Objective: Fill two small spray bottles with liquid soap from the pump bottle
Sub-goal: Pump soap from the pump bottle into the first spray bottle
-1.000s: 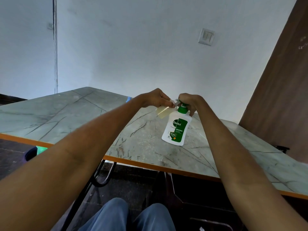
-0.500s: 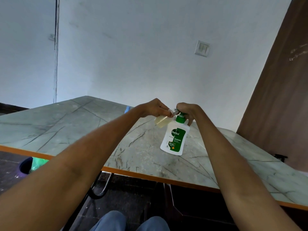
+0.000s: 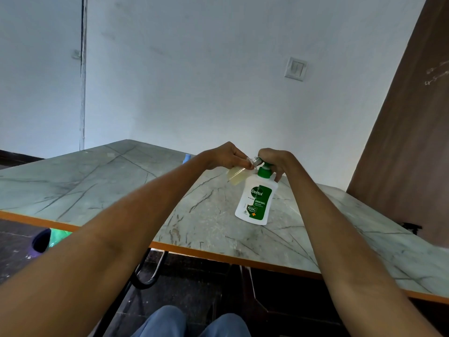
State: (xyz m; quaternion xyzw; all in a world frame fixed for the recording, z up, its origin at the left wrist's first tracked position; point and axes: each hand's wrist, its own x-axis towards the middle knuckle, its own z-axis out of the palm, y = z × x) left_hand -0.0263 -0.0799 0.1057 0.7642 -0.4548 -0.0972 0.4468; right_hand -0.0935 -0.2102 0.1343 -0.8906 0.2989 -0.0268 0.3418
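Note:
A white soap pump bottle (image 3: 256,199) with a green label and green collar stands on the marble-patterned table (image 3: 97,186). My right hand (image 3: 274,161) curls over its pump head, which is hidden under the fingers. My left hand (image 3: 226,156) pinches a small clear spray bottle (image 3: 237,175) near its neck, tilted, with its mouth at the pump's spout. Pale yellowish liquid sits in the small bottle's lower part. A second small bottle is not clearly in view.
A small blue object (image 3: 187,158) peeks out behind my left wrist on the table. The table's orange front edge (image 3: 218,255) runs across the view. A brown door panel (image 3: 408,142) stands at right, a purple and green thing (image 3: 46,240) on the floor at left.
The head camera has tilted, so hands and bottles sit lower in view. Both hands keep the same hold on the small bottle and pump.

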